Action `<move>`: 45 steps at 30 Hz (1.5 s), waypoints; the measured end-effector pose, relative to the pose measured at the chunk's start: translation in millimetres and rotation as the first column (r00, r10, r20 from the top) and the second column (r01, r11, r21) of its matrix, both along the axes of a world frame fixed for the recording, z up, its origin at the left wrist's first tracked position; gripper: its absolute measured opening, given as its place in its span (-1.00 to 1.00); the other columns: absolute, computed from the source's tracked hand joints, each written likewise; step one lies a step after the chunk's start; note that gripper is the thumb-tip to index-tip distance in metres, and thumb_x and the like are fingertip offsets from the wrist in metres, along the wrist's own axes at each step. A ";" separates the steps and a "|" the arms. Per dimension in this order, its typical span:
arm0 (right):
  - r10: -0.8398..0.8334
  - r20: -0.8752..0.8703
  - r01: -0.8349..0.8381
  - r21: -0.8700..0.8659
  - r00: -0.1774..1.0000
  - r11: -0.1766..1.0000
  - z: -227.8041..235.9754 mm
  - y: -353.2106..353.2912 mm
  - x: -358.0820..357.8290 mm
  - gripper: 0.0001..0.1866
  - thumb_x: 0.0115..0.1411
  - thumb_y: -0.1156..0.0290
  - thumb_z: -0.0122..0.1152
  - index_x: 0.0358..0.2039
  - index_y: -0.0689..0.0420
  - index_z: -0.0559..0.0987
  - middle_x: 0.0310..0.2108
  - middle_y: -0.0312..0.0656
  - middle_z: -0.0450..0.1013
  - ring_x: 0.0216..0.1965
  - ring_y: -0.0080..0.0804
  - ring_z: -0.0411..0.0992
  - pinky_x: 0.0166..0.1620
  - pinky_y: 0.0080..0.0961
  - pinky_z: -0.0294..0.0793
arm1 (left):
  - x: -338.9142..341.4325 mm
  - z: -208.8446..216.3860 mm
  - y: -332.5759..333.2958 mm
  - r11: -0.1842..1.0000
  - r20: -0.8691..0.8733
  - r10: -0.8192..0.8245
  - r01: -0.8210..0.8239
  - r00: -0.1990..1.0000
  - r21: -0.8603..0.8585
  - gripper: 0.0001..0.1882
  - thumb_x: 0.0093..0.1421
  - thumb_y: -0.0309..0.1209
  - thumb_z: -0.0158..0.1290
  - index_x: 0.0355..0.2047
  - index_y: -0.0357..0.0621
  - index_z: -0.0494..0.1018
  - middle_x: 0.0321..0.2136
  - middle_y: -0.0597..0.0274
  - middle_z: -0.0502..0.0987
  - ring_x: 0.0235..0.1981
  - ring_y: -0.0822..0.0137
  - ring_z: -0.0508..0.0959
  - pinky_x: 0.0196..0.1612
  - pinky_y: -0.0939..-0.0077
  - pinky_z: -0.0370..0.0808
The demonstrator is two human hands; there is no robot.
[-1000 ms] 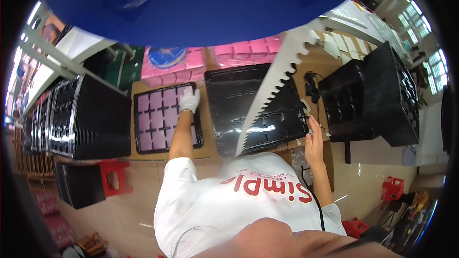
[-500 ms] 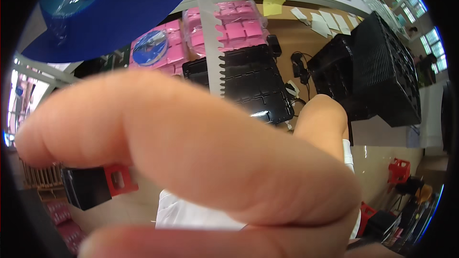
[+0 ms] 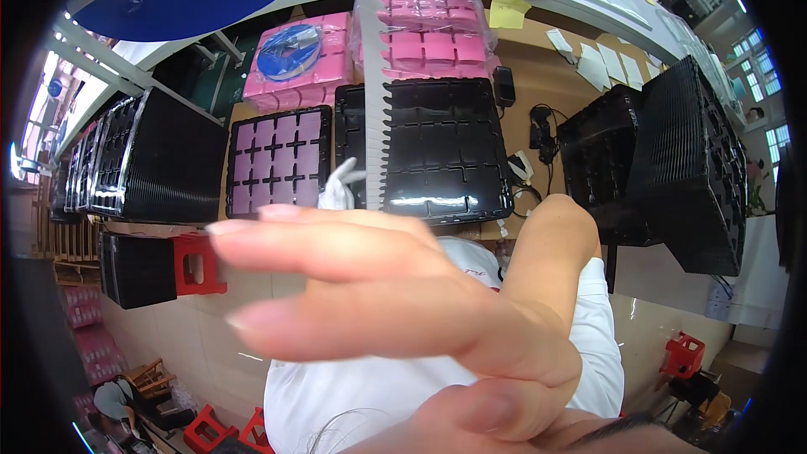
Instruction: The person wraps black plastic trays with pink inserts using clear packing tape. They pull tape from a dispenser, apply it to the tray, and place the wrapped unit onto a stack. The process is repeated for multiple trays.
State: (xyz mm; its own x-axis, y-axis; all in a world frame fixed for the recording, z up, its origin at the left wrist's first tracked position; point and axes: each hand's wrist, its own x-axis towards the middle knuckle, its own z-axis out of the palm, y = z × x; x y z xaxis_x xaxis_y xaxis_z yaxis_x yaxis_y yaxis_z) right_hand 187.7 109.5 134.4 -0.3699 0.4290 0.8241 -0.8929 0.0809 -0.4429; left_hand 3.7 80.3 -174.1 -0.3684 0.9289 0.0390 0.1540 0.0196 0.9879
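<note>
— How is the right hand (image 3: 454, 307) being held?
— It is raised close to the camera, bare, with the fingers (image 3: 324, 245) pointed to the left. They are released: stretched out, slightly bent and parted.

— And the left hand (image 3: 338, 191)?
— A white glove is worn on it. It is seen just past the right fingers and is partly hidden by them. Two gloved fingertips are shown spread, but whether anything is grasped lower down cannot be told.

— Where is the filled tray (image 3: 326, 141) placed?
— It is set directly to the left of the gloved fingers, and its compartments are filled with lilac-pink pieces (image 3: 284, 165). Whether its edge is touched by the glove cannot be told.

— What is found on the other side of those fingers?
— A glossy black tray (image 3: 445, 134) is laid to their right, crossed in view by a white toothed strip (image 3: 375, 101).

— And farther off?
— Plastic-wrapped pink packs (image 3: 433, 52) are piled beyond the gloved fingers. A stack of black trays (image 3: 181, 164) is stood well to the fingers' left, and another black stack (image 3: 685, 172) well to their right.
</note>
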 end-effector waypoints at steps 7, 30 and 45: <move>-0.514 0.411 0.377 0.370 0.753 0.849 -87.8 94.3 60.5 -0.63 0.18 0.59 -0.01 0.04 0.26 0.42 0.07 0.05 0.33 0.08 -0.18 0.35 0.04 -0.39 0.40 | 16.9 26.3 -1.1 0.917 -0.009 -0.021 0.016 1.000 -0.398 -0.69 0.12 -0.18 0.25 -0.37 -0.23 0.63 -0.55 0.38 0.60 -0.59 0.68 0.44 -0.52 0.74 0.34; 0.184 0.954 -0.099 -0.165 0.236 0.981 -297.9 83.0 -10.1 -0.72 0.14 0.35 0.32 -0.17 0.20 0.56 -0.26 -0.23 0.53 -0.24 -0.56 0.47 -0.14 -0.60 0.44 | 25.4 34.3 -7.7 0.863 0.342 0.493 -0.398 0.800 -0.311 -0.81 0.20 -0.37 0.13 -0.26 -0.21 0.59 -0.57 0.45 0.48 -0.62 0.68 0.29 -0.55 0.77 0.20; -0.400 0.777 0.154 0.374 0.486 0.914 -289.5 79.2 -19.6 -0.86 -0.04 0.47 0.43 -0.45 0.15 0.62 -0.33 -0.21 0.48 -0.27 -0.40 0.46 -0.18 -0.51 0.45 | 0.6 11.1 -3.3 0.738 0.577 0.633 -0.626 0.515 -0.251 -0.76 0.26 -0.36 0.10 -0.13 -0.24 0.51 -0.38 0.31 0.57 -0.57 0.66 0.36 -0.52 0.79 0.26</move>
